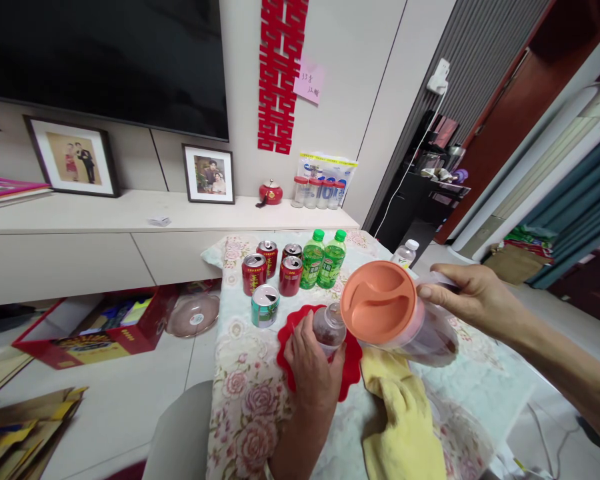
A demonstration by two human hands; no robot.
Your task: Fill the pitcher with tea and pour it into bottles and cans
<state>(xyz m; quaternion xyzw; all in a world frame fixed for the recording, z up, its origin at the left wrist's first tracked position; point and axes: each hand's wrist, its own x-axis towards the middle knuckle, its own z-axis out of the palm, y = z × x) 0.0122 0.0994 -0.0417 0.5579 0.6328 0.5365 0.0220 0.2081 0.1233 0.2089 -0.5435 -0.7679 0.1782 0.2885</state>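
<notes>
My left hand (pixel 316 363) is wrapped round a small transparent bottle (pixel 330 325) that stands on a red scalloped plate (pixel 354 373). Dark contents show through the bottle's wall. In my right hand (pixel 467 293) is the handle of a transparent pitcher (pixel 433 337) with an orange lid (pixel 379 301). The pitcher is tilted to the left, with brownish liquid inside, and its lid end is beside the bottle's mouth. Whether liquid is flowing between them I cannot tell. Below the pitcher lies a yellow cloth (pixel 405 413).
Several red cans (pixel 255 273), a teal can (pixel 265 307) and two green-capped bottles (pixel 313 260) stand behind the plate on the floral tablecloth (pixel 250 400). A white-capped bottle (pixel 405 254) is behind the pitcher. Red-lidded jars (pixel 311 193) line the cabinet top; a grey stool (pixel 183 433) is left.
</notes>
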